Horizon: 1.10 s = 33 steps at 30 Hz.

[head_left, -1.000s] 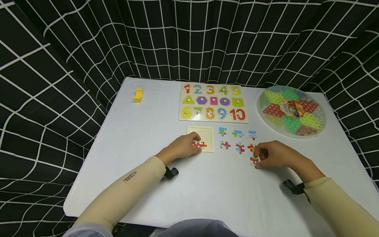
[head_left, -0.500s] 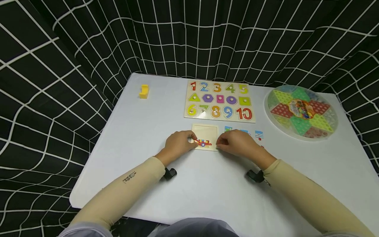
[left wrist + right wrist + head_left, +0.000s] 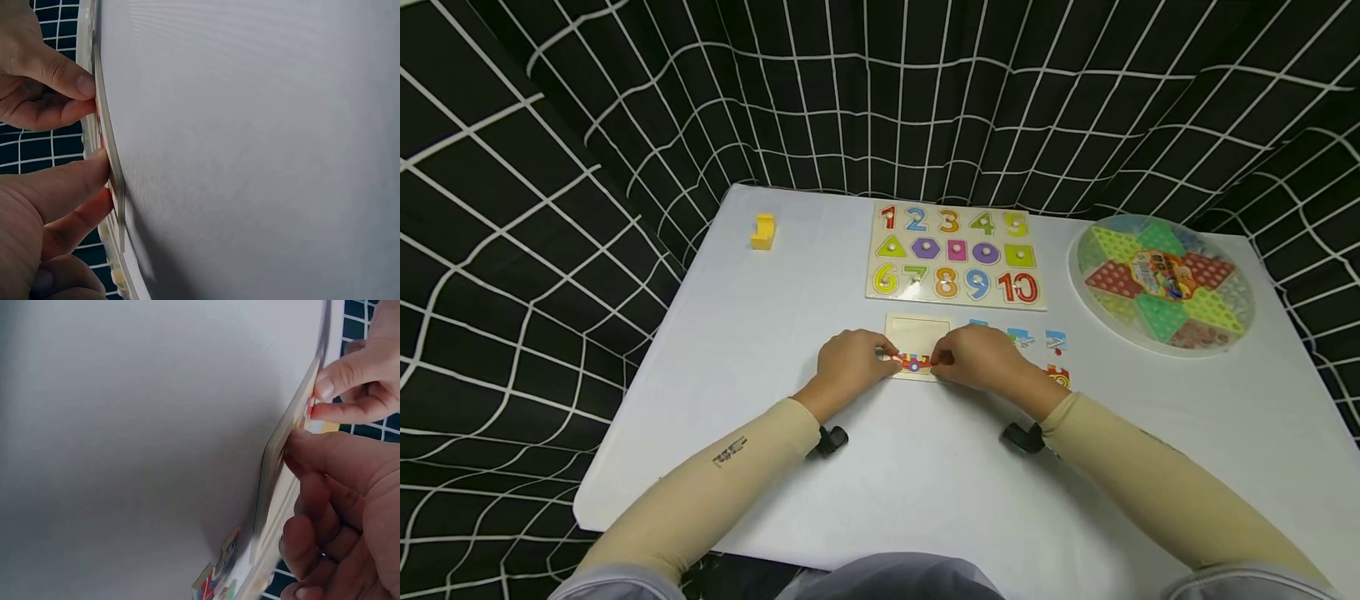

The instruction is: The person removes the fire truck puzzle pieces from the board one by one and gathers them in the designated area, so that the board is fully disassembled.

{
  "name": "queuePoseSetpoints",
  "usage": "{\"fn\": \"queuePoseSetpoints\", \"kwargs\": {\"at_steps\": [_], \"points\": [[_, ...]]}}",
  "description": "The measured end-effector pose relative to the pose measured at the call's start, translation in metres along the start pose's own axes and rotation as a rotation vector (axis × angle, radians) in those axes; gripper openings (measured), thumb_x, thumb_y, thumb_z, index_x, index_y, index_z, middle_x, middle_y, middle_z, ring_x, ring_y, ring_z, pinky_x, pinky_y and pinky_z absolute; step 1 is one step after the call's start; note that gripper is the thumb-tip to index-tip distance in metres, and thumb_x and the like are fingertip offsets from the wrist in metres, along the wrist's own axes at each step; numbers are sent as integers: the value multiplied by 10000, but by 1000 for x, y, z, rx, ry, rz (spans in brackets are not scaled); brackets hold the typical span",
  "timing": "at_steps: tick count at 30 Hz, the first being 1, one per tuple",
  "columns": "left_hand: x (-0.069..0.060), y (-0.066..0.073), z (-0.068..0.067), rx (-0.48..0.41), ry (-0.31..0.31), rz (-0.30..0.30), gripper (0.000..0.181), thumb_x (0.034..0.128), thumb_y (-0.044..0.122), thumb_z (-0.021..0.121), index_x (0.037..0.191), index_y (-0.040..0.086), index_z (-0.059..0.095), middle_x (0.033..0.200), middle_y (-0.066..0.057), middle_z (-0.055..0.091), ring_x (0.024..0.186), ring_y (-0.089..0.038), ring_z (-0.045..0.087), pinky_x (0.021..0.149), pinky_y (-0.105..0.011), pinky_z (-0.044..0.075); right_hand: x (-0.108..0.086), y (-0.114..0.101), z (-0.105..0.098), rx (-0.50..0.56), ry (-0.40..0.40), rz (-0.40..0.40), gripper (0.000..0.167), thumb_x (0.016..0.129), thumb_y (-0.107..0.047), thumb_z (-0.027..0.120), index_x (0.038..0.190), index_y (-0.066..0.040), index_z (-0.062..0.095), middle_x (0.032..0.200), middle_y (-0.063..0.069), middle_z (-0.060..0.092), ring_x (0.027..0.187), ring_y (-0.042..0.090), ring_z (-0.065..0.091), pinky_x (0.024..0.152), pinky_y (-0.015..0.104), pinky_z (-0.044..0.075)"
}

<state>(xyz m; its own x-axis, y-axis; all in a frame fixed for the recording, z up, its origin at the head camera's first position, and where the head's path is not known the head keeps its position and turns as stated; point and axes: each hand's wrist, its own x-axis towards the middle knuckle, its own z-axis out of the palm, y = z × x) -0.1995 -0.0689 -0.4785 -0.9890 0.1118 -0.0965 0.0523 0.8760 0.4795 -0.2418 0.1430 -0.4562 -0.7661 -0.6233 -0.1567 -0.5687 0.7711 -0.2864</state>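
A small wooden jigsaw tray (image 3: 917, 329) lies in front of the number board. Along its near edge sit colourful red and yellow jigsaw pieces (image 3: 914, 363). My left hand (image 3: 850, 364) pinches the left end of these pieces between thumb and index finger. From the other side, my right hand (image 3: 981, 357) pinches a jigsaw piece at their right end, mostly hidden by its fingertips. Both hands come close together at the tray's near rim in the left wrist view. Loose jigsaw pieces (image 3: 1056, 341) lie right of the tray, some hidden under my right hand.
Behind the tray is a number and shape board (image 3: 955, 257). A round clear-lidded box (image 3: 1162, 285) of coloured pieces stands at the right. A yellow block (image 3: 763, 232) sits at the back left of the white table (image 3: 880, 475). Black netted curtains surround the table.
My right hand has picked up a jigsaw piece from the loose ones at the right and carried it left to the tray. My left hand stays at the tray's near left.
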Motion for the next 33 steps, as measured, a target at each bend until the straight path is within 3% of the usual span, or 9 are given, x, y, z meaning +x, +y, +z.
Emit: {"fn": "queuePoseSetpoints", "kwargs": {"at_steps": [8,12,18,25,33], "points": [[1,4,-4,55,-13,4,190,810,434,779,931,288,781,880,64,709,730,-141,602,526,-300,416,-2,0,1,4,82,-71,86,747,-216,759,760,-180,682,661,-112,541,614,93,491,564,276,418],[0,6,-5,78,-20,4,195,809,439,778,946,300,784,918,58,716,748,-150,613,519,-298,412,-10,3,-8,50,101,-46,86,738,-203,750,751,-175,670,659,-98,543,625,112,490,572,290,411],[-2,4,-7,60,-3,10,184,803,445,780,948,331,788,993,110,718,753,-113,613,523,-289,412,-45,32,-17,105,89,27,118,758,-223,774,746,-200,658,639,-102,532,607,99,475,555,293,390],[-2,5,-8,41,11,17,179,798,409,795,928,286,788,866,114,715,664,-95,569,523,-294,409,-96,71,-12,104,87,95,171,747,-233,799,701,-256,636,597,-134,497,573,67,451,524,278,353],[-2,7,-8,12,-7,16,157,800,393,794,918,290,782,862,113,709,722,-111,590,555,-301,418,-119,87,-1,110,69,71,217,735,-228,814,698,-300,612,602,-174,472,592,32,435,538,251,346]]}}
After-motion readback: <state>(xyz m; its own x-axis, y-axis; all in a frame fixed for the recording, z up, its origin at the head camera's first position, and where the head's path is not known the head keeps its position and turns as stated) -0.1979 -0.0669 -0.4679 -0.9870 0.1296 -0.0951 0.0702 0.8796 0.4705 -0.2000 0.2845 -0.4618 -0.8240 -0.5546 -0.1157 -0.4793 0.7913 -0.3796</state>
